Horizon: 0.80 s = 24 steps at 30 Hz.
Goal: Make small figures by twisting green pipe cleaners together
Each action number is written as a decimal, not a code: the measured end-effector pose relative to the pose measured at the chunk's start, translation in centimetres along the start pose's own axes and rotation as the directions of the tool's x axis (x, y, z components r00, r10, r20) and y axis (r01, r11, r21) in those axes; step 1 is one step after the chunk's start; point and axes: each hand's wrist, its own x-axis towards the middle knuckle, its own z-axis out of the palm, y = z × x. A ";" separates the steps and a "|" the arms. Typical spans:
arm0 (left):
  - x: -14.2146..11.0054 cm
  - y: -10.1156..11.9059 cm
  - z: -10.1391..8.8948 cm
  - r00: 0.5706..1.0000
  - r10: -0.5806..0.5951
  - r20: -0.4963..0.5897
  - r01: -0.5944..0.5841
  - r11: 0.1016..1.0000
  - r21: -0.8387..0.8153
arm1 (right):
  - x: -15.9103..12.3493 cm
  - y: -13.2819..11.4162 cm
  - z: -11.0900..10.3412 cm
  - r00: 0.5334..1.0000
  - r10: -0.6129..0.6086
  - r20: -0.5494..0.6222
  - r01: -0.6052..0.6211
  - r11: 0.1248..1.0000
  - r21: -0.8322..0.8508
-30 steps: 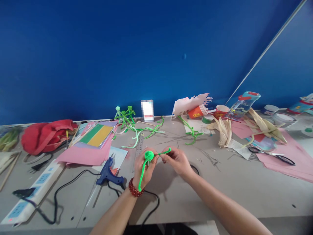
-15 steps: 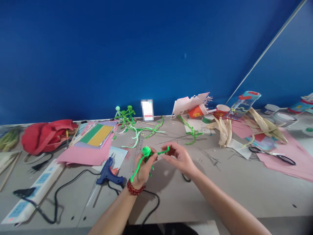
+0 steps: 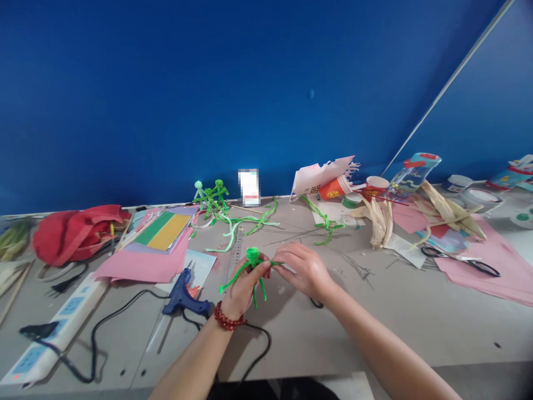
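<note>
A bright green pipe-cleaner figure (image 3: 252, 256) with a coiled round head is held above the middle of the table. My left hand (image 3: 245, 283), a red bead bracelet at its wrist, is closed around the figure's body; one green limb sticks out to the left and two hang below the fingers. The fingers of my right hand (image 3: 306, 270) pinch the limb that reaches to the right. Behind them, several finished-looking green figures (image 3: 210, 195) stand near the wall, with loose green pipe cleaners (image 3: 262, 218) and a ruler (image 3: 236, 250) in front.
A blue glue gun (image 3: 185, 297) lies at left with its cord near a white power strip (image 3: 62, 328). Coloured sheets (image 3: 162, 233) and a red bag (image 3: 79, 233) lie beyond. To the right are paper cups (image 3: 333, 189), dried husks (image 3: 377, 222), scissors (image 3: 462, 258) and thin wires (image 3: 358, 265).
My right hand's fingers have closed on the figure's right limb, where they were apart beside its tip. The figure has turned more upright, and its lower limbs now show.
</note>
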 end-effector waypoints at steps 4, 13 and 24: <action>0.1 -0.3 -0.4 0.999 0.043 0.024 -0.044 0.996 0.072 | -0.1 -0.1 -0.2 0.999 -0.041 0.012 0.042 0.995 -0.096; 0.0 -0.1 -0.4 0.995 0.081 0.050 -0.088 0.984 0.154 | 0.2 0.0 -0.2 0.990 -0.123 -0.071 0.116 0.989 -0.093; -0.1 0.7 0.0 0.989 0.143 0.031 -0.146 0.966 0.212 | 0.5 -0.1 -0.1 0.996 -0.009 -0.090 0.021 0.990 0.138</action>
